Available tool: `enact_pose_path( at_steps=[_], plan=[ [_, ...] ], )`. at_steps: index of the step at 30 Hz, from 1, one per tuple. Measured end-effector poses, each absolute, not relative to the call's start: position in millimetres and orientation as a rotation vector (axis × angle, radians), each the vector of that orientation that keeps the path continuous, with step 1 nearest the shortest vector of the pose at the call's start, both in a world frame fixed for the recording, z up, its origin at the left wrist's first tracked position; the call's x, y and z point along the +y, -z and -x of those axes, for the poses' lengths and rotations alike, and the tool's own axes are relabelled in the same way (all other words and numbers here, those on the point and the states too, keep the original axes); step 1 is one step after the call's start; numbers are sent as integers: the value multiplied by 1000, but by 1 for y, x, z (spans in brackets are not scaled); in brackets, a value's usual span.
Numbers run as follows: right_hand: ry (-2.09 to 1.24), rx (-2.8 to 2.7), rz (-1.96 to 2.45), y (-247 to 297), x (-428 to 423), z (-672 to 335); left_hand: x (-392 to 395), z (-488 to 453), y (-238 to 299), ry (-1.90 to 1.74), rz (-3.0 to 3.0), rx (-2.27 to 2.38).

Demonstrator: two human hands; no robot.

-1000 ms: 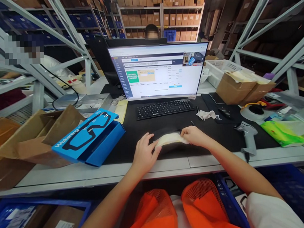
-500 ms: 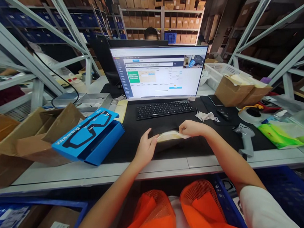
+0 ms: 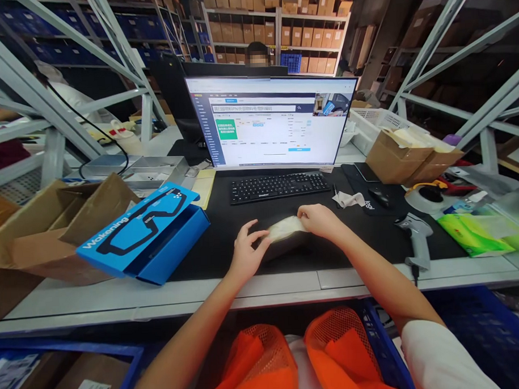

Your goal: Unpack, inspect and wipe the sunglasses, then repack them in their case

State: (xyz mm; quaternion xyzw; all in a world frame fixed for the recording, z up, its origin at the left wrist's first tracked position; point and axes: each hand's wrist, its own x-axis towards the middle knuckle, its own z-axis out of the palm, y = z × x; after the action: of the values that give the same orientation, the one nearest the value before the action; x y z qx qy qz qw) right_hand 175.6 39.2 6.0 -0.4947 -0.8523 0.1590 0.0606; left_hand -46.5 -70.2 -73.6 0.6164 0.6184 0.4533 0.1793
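Note:
A pale, yellowish-white flexible strip (image 3: pixel 286 228) is stretched between my two hands, above the black desk mat (image 3: pixel 210 250) and in front of the keyboard. It is thin and slightly blurred; its exact kind I cannot make out. My left hand (image 3: pixel 249 252) pinches its left end at the thumb and a fingertip, the other fingers spread. At the right end, my right hand (image 3: pixel 317 219) grips it with curled fingers. To the left of my left hand, a blue box (image 3: pixel 145 232) printed with a black glasses outline rests with its lid partly raised.
Behind the mat are a black keyboard (image 3: pixel 280 187) and a lit monitor (image 3: pixel 269 126). To the right lie a crumpled tissue (image 3: pixel 349 199), a mouse (image 3: pixel 379 197), a grey barcode scanner (image 3: pixel 418 240) and a green packet (image 3: pixel 473 233). An open cardboard box (image 3: pixel 44 247) stands at left.
The strip has gone from an upward bow to a flatter, more face-on position. My right hand has come a little left, closer to my left hand. The view has shifted slightly.

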Motion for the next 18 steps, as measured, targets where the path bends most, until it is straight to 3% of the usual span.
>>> enact_pose_path(
  at_steps=[9, 18],
  plan=[
    [-673, -2455, 1074, 20, 22, -203, -69, 49, 74, -1250, -1726, 1717],
    [-830, -2086, 1336, 57, 30, -194, -46, 69, 41, -809, -2039, 1462]
  ],
)
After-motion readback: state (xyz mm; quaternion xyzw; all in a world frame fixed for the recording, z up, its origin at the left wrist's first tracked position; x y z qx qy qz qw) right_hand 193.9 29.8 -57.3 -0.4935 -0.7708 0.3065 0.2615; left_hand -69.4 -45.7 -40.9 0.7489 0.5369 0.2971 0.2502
